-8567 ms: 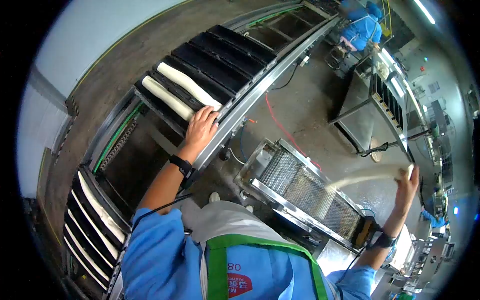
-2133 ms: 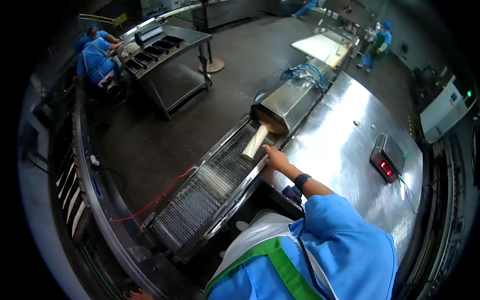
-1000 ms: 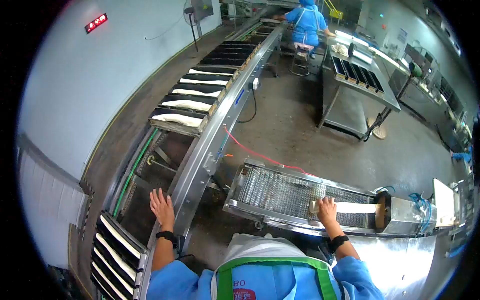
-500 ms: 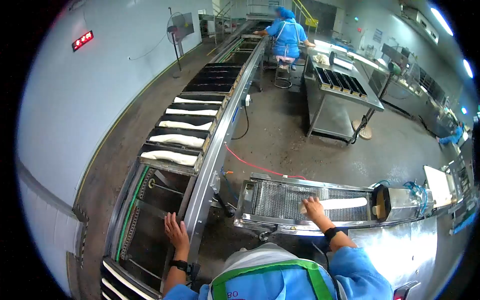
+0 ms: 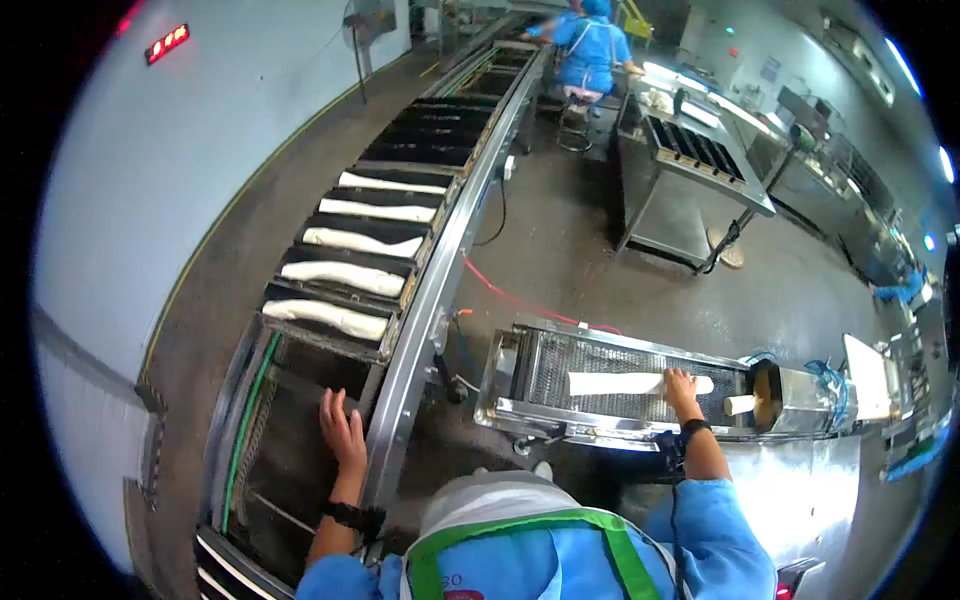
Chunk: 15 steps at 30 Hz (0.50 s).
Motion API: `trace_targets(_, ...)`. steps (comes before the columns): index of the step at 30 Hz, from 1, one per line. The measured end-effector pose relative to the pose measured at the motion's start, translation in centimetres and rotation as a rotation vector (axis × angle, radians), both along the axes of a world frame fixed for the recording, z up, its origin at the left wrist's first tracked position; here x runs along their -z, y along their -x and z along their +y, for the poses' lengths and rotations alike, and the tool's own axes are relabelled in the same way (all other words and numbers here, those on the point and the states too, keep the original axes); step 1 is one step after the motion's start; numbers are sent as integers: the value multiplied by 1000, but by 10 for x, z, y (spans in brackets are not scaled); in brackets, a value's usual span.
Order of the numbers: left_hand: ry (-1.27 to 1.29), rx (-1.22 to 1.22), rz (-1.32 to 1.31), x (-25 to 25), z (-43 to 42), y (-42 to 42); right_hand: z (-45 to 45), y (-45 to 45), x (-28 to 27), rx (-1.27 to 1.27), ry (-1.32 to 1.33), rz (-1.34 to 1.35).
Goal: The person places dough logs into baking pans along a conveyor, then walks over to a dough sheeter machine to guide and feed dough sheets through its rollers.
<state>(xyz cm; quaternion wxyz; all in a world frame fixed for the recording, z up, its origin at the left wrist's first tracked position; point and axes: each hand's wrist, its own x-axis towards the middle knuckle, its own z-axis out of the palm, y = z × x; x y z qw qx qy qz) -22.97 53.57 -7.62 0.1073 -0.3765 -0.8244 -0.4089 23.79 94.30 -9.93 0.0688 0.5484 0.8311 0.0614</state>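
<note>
My right hand (image 5: 682, 390) is over a long white dough roll (image 5: 615, 384) on the short mesh conveyor (image 5: 565, 352). Its fingers curl around the roll near the right end, and a short stub of dough sticks out past them. A second dough piece (image 5: 740, 405) protrudes from the opening of the metal machine at the conveyor's right end. My left hand (image 5: 342, 428) hovers over the open section of the long conveyor (image 5: 395, 400), fingers apart and holding nothing. Just beyond it, dough rolls (image 5: 325, 318) lie in several black pans (image 5: 290, 292).
Farther up the long conveyor are more black pans (image 5: 430, 135). A co-worker in blue (image 5: 592, 55) sits beside it. To the right stands a steel table (image 5: 680, 225) carrying black pans (image 5: 695, 148). A red hose (image 5: 490, 285) runs along the floor between the conveyors.
My right hand has shifted from the left end of the dough roll to its right part. The roll sits farther left, and another dough piece now shows at the machine. My left hand has risen slightly.
</note>
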Motion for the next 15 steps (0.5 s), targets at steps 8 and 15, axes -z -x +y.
trace_targets(8,80,-83,105,-11,-19,3,38,0,-4,-507,151,320)
trace_targets(15,30,-79,44,-15,-14,-5,-24,106,-152,-141,900,980)
